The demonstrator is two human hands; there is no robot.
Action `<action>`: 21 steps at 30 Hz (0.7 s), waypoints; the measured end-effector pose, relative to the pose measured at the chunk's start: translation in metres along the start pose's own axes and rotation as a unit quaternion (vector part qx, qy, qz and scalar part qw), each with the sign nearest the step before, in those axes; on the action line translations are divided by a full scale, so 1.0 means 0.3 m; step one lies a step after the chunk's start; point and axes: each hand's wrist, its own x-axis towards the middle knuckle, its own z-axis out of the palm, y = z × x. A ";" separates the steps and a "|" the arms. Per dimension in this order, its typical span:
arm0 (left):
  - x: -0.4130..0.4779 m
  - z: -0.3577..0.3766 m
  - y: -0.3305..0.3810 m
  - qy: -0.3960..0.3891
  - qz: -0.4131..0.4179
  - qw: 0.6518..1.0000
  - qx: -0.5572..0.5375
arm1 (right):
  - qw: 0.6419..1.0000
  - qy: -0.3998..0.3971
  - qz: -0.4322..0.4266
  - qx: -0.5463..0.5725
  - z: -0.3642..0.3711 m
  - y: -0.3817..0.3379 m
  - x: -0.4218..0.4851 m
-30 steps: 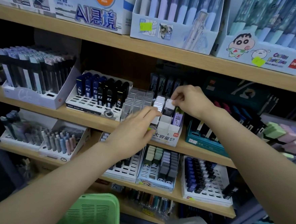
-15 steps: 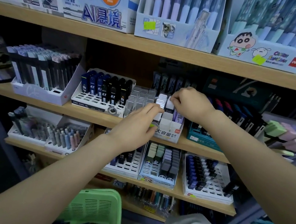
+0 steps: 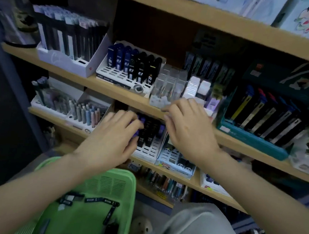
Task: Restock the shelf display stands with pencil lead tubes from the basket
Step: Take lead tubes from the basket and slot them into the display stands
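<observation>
Down at the lower shelf, both hands are at a stand of pencil lead tubes.
Blurred, the left hand (image 3: 112,139) lies with bent fingers over the purple tubes (image 3: 140,120) at the left end of the white stand (image 3: 147,150); whether it grips one cannot be told. Just beside it, the right hand (image 3: 187,126) hovers before the shelf edge (image 3: 115,94), fingers loosely spread, holding nothing. More dark tubes (image 3: 96,200) lie loose in the green basket (image 3: 125,184) below the arms.
</observation>
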 end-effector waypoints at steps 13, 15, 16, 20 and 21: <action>-0.789 0.378 -0.332 -0.281 -0.275 0.919 -0.006 | 0.859 -0.403 -0.001 0.314 0.634 -0.572 -0.364; -0.854 0.443 -0.369 -0.343 -0.319 0.882 -0.051 | 0.801 -0.483 0.046 0.350 0.734 -0.644 -0.423; -0.872 0.477 -0.386 -0.369 -0.338 0.862 -0.076 | 0.774 -0.519 0.067 0.356 0.786 -0.677 -0.458; -0.915 0.629 -0.443 -0.462 -0.410 0.764 -0.187 | 0.667 -0.636 0.115 0.371 0.961 -0.791 -0.592; -0.919 0.667 -0.453 -0.466 -0.421 0.746 -0.222 | 0.643 -0.658 0.124 0.371 0.997 -0.815 -0.627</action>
